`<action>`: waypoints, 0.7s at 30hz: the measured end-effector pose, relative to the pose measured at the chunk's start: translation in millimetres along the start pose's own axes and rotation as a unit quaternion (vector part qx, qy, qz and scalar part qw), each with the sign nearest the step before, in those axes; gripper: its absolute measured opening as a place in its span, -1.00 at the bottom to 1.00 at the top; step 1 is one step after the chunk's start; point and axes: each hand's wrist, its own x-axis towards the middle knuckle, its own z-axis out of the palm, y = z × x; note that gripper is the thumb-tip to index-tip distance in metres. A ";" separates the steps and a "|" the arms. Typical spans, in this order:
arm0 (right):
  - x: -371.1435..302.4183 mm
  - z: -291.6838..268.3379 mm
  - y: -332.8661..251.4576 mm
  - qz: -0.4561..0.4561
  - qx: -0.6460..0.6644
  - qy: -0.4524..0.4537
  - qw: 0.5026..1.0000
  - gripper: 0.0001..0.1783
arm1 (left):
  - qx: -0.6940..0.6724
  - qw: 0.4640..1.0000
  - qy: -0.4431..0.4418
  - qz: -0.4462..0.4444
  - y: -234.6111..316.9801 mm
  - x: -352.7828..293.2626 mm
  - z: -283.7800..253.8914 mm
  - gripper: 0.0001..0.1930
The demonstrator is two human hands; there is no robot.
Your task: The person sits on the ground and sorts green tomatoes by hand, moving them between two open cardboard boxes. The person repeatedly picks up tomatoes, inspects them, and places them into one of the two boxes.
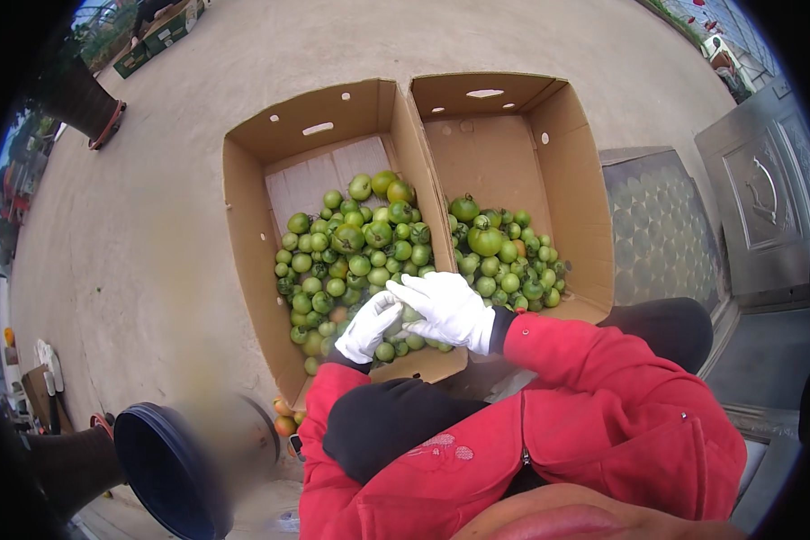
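Both my hands wear white gloves and meet above the near part of the left cardboard box (247,211). My left hand (370,327) has its fingers bent and pressed together; whatever may be in them is hidden. My right hand (441,309) reaches over the wall between the boxes with fingers stretched, their tips close to the left fingertips. Under and around the hands lie many green tomatoes (348,238) of mixed sizes, a few tinged orange. More green tomatoes (486,241) fill the near half of the right cardboard box (567,135).
A dark blue bucket (144,414) stands at the lower left, beside reddish tomatoes (284,425) on the floor. Plant pots (79,101) stand farther left, green crates (164,32) at the far left. To the right are a patterned mat (661,229) and a grey metal door (760,184).
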 end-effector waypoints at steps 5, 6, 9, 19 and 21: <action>3.1 -11.7 -0.9 -0.003 0.011 -0.101 0.995 -0.28 | -0.015 0.998 -0.064 -0.002 -7.5 3.9 -7.2 -0.66; -0.1 -8.7 2.1 -0.005 0.025 -0.069 0.997 -0.30 | -0.012 0.999 -0.044 0.000 -7.8 5.6 -7.0 -0.66; -2.9 -5.8 5.7 0.002 0.124 0.043 0.991 -0.36 | -0.091 0.995 0.044 -0.019 -7.6 9.6 -7.9 -0.67; -2.4 -39.5 28.1 0.134 -0.086 0.203 0.966 -0.32 | -0.157 0.984 0.070 0.042 -1.2 9.7 0.8 -0.43; -5.4 -36.1 24.6 0.063 -0.101 0.167 0.979 -0.32 | -0.206 0.977 0.012 0.045 4.0 8.5 1.9 -0.43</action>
